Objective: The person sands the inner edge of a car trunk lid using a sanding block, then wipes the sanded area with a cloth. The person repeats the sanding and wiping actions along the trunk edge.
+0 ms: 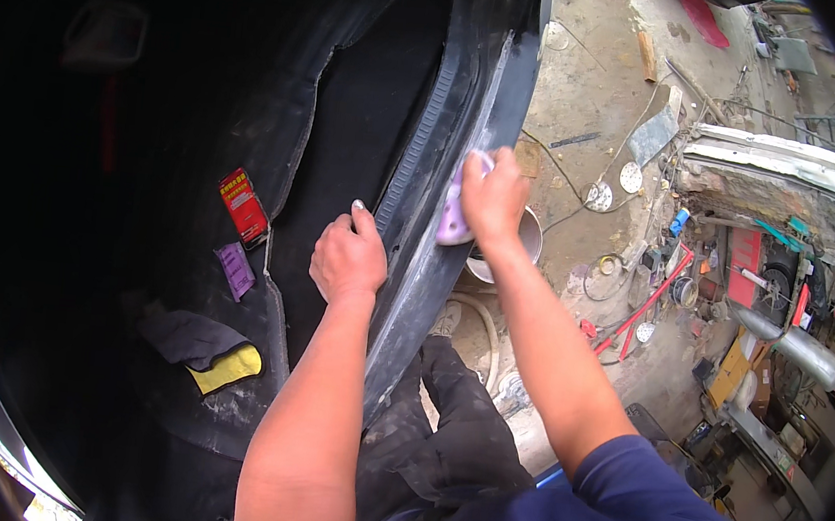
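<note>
My right hand (497, 197) grips a purple perforated sanding disc (453, 215), folded or backed by something I cannot make out, against the dark, whitish-scuffed sill of a vehicle opening (423, 284). Just inside that sill, my left hand (350, 254) rests with its fingers curled and thumb raised; whether it holds anything is hidden. Left of it, on the black interior lining, lie a red and yellow packet (243, 206) and a small purple packet (235, 271). Nearer to me is a grey and yellow cloth (226, 370).
A pale bucket (530, 237) stands beyond the sill, partly behind my right forearm. Used sanding discs (599, 197), cables, a red metal bar (643, 301) and a silver gas cylinder (793, 349) lie about the floor. A dim jug (106, 35) is deep inside the vehicle.
</note>
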Demonstrator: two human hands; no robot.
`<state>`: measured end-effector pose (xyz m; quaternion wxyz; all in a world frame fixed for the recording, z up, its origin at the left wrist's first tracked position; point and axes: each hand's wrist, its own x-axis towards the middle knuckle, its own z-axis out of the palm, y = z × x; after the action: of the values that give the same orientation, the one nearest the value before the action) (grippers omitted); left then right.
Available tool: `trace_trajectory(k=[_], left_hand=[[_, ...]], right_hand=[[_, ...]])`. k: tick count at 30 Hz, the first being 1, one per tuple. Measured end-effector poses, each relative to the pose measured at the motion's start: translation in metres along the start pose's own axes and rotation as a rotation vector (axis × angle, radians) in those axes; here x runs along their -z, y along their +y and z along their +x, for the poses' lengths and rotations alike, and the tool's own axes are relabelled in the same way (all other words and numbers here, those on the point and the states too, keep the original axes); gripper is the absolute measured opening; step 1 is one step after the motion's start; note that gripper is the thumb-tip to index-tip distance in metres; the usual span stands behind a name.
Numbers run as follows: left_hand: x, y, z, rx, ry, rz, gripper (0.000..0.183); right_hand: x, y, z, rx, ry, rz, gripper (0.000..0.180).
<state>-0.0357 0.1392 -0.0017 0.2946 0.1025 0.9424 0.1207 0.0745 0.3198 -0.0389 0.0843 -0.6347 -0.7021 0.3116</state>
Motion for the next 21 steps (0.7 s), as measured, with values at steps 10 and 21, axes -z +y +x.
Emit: trace_trajectory(k=[10, 21], left_hand=[[0.001, 0.002, 0.000, -0.005, 0.001, 0.000, 0.062], [0.001, 0.002, -0.001, 0.004, -0.004, 0.003, 0.063]], right_hand=[[0.002, -0.002, 0.003, 0.080, 0.053, -0.003, 0.035], [0.003, -0.006, -0.017, -0.023, -0.017, 0.025, 0.036]])
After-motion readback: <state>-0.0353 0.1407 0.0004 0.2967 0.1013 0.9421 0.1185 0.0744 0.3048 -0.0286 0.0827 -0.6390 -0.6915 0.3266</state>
